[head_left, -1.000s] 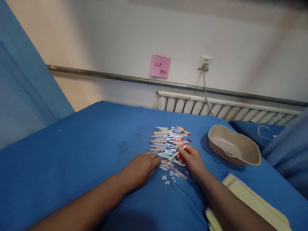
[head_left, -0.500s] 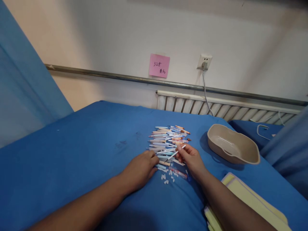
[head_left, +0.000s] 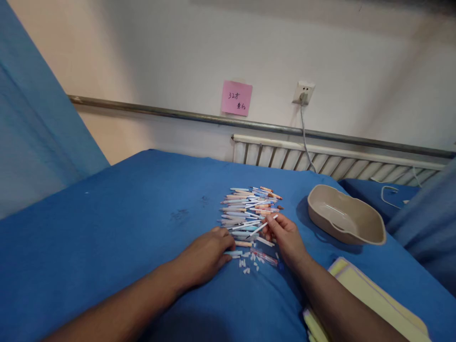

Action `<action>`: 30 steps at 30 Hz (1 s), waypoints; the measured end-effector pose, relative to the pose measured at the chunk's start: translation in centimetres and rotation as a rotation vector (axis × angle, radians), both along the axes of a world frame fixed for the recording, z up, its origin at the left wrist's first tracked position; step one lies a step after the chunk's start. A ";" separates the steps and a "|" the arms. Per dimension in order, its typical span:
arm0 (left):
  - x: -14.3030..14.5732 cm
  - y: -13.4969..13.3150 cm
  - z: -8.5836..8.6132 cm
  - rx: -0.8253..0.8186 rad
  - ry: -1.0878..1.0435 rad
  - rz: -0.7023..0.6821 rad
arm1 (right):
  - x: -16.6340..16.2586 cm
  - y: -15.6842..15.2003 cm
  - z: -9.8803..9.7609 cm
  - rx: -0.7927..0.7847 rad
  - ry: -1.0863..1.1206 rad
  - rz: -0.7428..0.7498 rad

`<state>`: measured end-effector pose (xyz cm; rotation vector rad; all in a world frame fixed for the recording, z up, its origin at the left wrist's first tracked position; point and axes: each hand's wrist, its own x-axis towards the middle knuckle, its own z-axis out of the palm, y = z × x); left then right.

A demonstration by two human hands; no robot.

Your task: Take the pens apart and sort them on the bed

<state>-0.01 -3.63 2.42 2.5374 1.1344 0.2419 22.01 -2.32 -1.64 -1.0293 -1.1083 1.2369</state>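
Observation:
A slim white pen refill (head_left: 261,228) with a dark tip is pinched between thumb and fingers of my right hand (head_left: 285,235), slanting down to the left. My left hand (head_left: 208,254) is closed on the end of a light blue pen (head_left: 234,253) at the near left of the pile; its fingertips are partly hidden. Between and beyond both hands lie many pastel pens (head_left: 235,209) in a rough column, with white refills among them. Small white caps (head_left: 246,270) are scattered on the near side, beside a clear pen with red and blue parts (head_left: 265,257).
A beige plastic basin (head_left: 344,213) stands on the blue-covered bed (head_left: 124,213) to the right. Folded yellow cloth (head_left: 370,294) lies under my right forearm. Behind are a radiator (head_left: 285,154), a metal rail (head_left: 160,110), a plugged socket (head_left: 304,92) and a pink note (head_left: 236,98).
My left hand has shifted slightly left and nearer, drawing the light blue pen away from the pile. My right hand keeps hold of the white refill with hardly any movement.

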 end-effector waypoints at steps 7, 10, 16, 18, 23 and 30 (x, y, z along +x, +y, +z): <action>0.1 1.0 -0.9 -0.273 -0.333 0.205 | -0.1 -0.3 0.4 0.068 0.046 -0.022; 0.4 1.3 -1.2 -0.457 -0.517 0.196 | -0.1 -0.5 0.6 0.108 0.081 -0.056; 0.7 1.1 -1.5 -0.625 -0.641 0.192 | -0.1 -0.7 0.9 0.135 0.095 -0.077; 0.8 1.0 -1.5 -0.649 -0.657 0.197 | -0.1 -0.7 0.9 0.129 0.085 -0.069; 1.0 1.1 -1.3 -0.752 -0.721 0.230 | -0.2 -0.8 0.9 0.108 0.044 -0.015; 0.7 0.9 -1.3 -1.034 -0.773 0.224 | 0.0 -0.7 0.6 0.050 0.031 0.108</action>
